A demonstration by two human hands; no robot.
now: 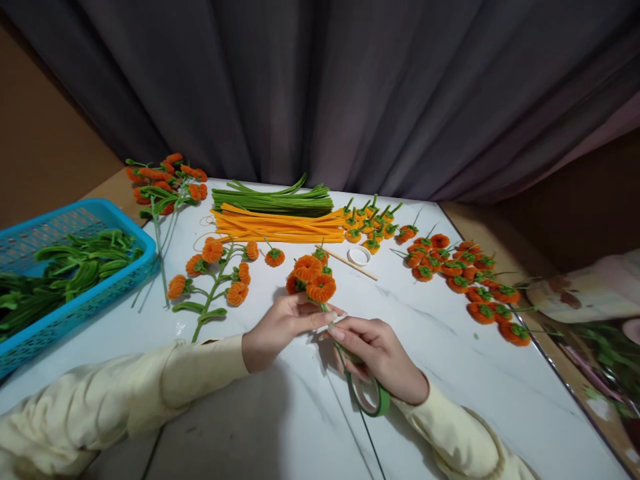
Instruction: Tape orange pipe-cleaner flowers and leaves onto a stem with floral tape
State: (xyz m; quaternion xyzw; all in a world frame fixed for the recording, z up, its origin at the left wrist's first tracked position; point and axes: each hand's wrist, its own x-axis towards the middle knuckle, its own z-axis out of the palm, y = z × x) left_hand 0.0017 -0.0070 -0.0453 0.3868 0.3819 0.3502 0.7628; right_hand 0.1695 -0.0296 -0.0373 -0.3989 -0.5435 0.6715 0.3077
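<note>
My left hand point(287, 325) is closed around the upper stem of a small bunch of orange pipe-cleaner pumpkin flowers point(321, 287). Just below it, my right hand point(377, 350) pinches the stem between thumb and forefinger, close to the left fingertips. A roll of green floral tape point(383, 401) hangs under the right palm, partly covered by the fingers. The long thin wire stem point(367, 433) runs down from the hands toward the near edge. To the left lies a finished-looking branch point(213, 293) with several orange pumpkins and green leaves.
Yellow pipe cleaners point(280, 225) and green pipe cleaners point(270, 200) lie behind the hands. Nearby are a wooden stick point(350, 263) and a white ring point(359, 255). Loose orange pumpkins point(453, 267) spread rightward. A blue basket point(125, 263) holds green leaves; a bunch of orange stems point(163, 183) sits behind.
</note>
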